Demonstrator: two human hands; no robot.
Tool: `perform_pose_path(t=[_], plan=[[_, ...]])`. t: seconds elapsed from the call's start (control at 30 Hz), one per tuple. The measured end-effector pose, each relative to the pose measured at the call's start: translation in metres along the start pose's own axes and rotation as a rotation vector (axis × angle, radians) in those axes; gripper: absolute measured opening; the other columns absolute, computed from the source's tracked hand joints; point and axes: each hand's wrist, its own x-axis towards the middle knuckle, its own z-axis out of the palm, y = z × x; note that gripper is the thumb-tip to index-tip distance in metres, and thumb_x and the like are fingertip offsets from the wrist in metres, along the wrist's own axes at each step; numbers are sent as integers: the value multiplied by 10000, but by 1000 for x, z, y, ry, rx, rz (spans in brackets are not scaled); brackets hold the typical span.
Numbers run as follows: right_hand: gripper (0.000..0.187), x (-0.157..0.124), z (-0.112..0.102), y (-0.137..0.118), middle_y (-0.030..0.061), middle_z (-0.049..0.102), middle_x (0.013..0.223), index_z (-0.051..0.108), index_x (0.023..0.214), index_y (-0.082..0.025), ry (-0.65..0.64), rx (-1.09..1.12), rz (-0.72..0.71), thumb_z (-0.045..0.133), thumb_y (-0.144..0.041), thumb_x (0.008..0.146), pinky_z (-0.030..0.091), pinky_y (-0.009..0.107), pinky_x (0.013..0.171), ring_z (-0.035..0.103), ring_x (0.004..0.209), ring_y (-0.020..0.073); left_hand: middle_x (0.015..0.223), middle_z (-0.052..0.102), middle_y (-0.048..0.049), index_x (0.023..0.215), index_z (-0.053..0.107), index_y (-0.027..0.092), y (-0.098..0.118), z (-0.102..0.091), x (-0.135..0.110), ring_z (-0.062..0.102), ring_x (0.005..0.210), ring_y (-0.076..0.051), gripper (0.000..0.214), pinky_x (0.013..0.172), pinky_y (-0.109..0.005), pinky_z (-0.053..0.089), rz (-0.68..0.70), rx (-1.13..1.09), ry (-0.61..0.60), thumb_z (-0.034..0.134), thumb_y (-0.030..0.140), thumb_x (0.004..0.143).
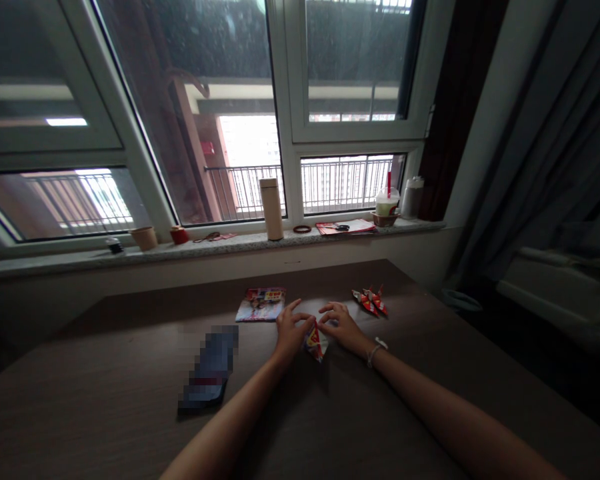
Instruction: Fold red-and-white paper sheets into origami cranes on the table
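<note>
A small folded piece of printed paper (317, 345), red, yellow and white, stands between my hands over the table, its lower point towards me. My left hand (291, 331) pinches its upper left edge between thumb and index finger. From the other side, my right hand (344, 325) has thumb and fingertips closed at its upper right edge. Behind my right hand lie several red-and-white folded paper pieces (370, 301) with pointed ends. A stack of printed paper sheets (261, 305) is just beyond my left hand. The fingertips partly cover the top of the folded paper.
A dark blurred-out flat object (209, 370) lies left of my left forearm on the brown table (105, 373). Along the windowsill (230, 247) stand a beige flask (271, 209), a paper cup (144, 238), a drink cup with a red straw (387, 201) and scissors (341, 228) on papers.
</note>
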Motion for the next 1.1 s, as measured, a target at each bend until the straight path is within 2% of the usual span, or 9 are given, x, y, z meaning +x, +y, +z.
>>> perform_pose_path(t=[0.1, 0.27, 0.57, 0.87, 1.1], plan=[[63, 0, -1, -2, 53, 645, 1102, 730, 747, -246, -2, 0, 12, 732, -296, 785, 314, 465, 1083, 462, 1198, 259, 1365, 583, -38, 727, 776, 247, -1, 1, 0, 420, 1334, -300, 53, 1153, -487, 278, 14, 25, -1, 749, 202, 723], [70, 0, -2, -5, 52, 649, 1089, 738, 749, -249, -6, 5, 19, 737, -313, 778, 321, 453, 1072, 475, 1182, 256, 1368, 583, -50, 741, 778, 247, 0, -1, 0, 435, 1323, -296, 77, 1150, -498, 279, 57, 42, 9, 737, 182, 740], [81, 1, -2, -8, 61, 651, 1083, 738, 767, -233, 18, 39, 54, 700, -297, 800, 328, 451, 1058, 496, 1150, 253, 1437, 518, -31, 738, 794, 269, 2, -3, -2, 402, 1355, -311, 68, 1159, -517, 263, 81, 3, 34, 775, 206, 722], [19, 1, 5, -9, 48, 620, 1092, 731, 763, -243, 26, -47, 70, 714, -244, 754, 321, 440, 1057, 484, 1145, 249, 1424, 529, -27, 731, 794, 275, 3, -1, -3, 409, 1340, -312, 123, 1152, -532, 260, 91, 51, 19, 761, 157, 720], [18, -5, 5, -12, 49, 610, 1082, 726, 728, -231, -6, -85, 65, 722, -214, 731, 315, 431, 1062, 463, 1156, 249, 1426, 519, -26, 738, 778, 253, -2, -2, -2, 379, 1367, -307, 95, 1161, -516, 250, 87, 17, 66, 717, 181, 746]])
